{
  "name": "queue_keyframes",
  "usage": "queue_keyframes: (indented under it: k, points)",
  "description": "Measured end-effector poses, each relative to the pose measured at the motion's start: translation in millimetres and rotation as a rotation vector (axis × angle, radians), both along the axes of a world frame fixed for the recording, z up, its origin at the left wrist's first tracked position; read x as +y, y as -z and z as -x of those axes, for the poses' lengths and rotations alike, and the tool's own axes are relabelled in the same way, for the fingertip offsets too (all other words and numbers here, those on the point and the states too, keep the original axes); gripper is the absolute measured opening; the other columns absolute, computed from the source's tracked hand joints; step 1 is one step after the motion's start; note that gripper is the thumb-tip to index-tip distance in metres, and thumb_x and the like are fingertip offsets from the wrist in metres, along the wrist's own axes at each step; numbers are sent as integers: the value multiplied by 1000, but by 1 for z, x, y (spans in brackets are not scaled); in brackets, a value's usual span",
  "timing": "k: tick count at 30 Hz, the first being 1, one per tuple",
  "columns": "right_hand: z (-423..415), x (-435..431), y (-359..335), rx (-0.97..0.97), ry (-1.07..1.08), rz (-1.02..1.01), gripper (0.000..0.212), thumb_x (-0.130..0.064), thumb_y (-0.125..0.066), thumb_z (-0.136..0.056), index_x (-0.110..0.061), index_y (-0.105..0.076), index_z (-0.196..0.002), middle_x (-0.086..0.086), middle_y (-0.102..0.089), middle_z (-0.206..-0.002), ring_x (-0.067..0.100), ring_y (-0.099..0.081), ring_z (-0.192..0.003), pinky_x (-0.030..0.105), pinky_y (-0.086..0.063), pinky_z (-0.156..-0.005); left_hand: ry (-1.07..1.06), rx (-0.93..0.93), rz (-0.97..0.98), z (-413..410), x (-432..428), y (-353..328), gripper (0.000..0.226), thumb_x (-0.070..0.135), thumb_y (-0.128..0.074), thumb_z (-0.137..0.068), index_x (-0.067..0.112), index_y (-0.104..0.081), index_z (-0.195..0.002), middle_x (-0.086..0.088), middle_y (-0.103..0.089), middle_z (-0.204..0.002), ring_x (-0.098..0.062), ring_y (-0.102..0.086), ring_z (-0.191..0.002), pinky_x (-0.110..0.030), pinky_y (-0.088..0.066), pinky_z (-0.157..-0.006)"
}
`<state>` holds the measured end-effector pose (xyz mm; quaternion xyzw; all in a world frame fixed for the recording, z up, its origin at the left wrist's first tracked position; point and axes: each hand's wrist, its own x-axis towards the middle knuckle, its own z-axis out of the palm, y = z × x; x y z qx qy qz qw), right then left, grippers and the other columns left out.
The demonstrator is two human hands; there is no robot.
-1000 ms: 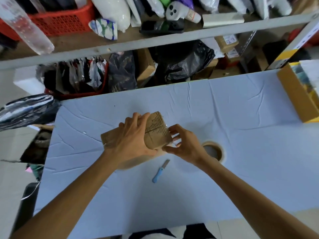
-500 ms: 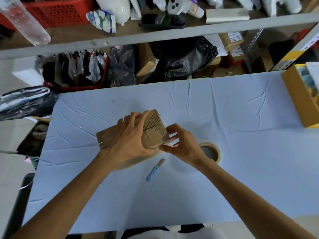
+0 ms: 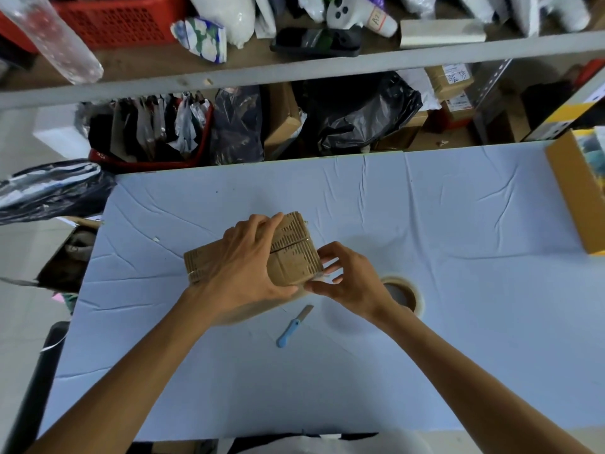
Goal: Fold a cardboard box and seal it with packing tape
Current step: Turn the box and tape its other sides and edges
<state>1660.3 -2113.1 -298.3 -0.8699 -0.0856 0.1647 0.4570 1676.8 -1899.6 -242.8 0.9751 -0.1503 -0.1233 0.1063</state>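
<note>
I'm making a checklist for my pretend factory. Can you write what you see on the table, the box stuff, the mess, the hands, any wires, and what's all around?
Surface: table covered in a wrinkled pale blue cloth.
Job's things: small cardboard box, flaps closed, held above the cloth; tape roll lying flat beside the right wrist; blue-handled knife lying nearer the person.
Clutter: open yellow-brown carton at the table's right edge.
Hands: left hand grips over the box; right hand pinches its right end.
Cables: nothing seen.
Surroundings: shelves behind with a red basket, black bags and parcels.
</note>
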Motion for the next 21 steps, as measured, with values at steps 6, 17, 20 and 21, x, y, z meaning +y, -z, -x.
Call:
queue_keyframes:
  k: [6,17,20,21]
  points:
    - [10,-40,20,-58,91,584,34,-41,-61,-82,-17,-52,-105,2,-66,-103,28,-65,-87,32,-42,-67,5,38,-1,-2,0,-5,123,87,-51,-49,27,-12,-149,-2,-32,-137,-23,-39,-121,-42,-34,-104]
    - [38,-68,50,31,-216,893,32,-33,-63,-79,-13,-59,-105,0,-65,-111,22,-62,-98,27,-39,-68,1,-9,43,-2,-5,-12,114,88,-47,-54,27,-20,-147,0,-34,-137,-22,-39,-121,-40,-34,-103]
    - [28,-64,32,-34,-123,828,27,-32,-60,-79,-15,-61,-100,1,-67,-104,25,-62,-93,27,-34,-65,-45,-47,164,-5,-12,-18,90,70,-59,-71,26,-30,-144,4,-35,-135,-18,-38,-121,-33,-38,-94]
    - [22,-62,21,-76,-82,779,23,-32,-59,-79,-16,-61,-96,0,-66,-100,26,-62,-90,27,-33,-64,-55,-71,215,-9,-15,-21,78,59,-61,-78,25,-34,-142,4,-37,-135,-17,-39,-121,-31,-40,-90]
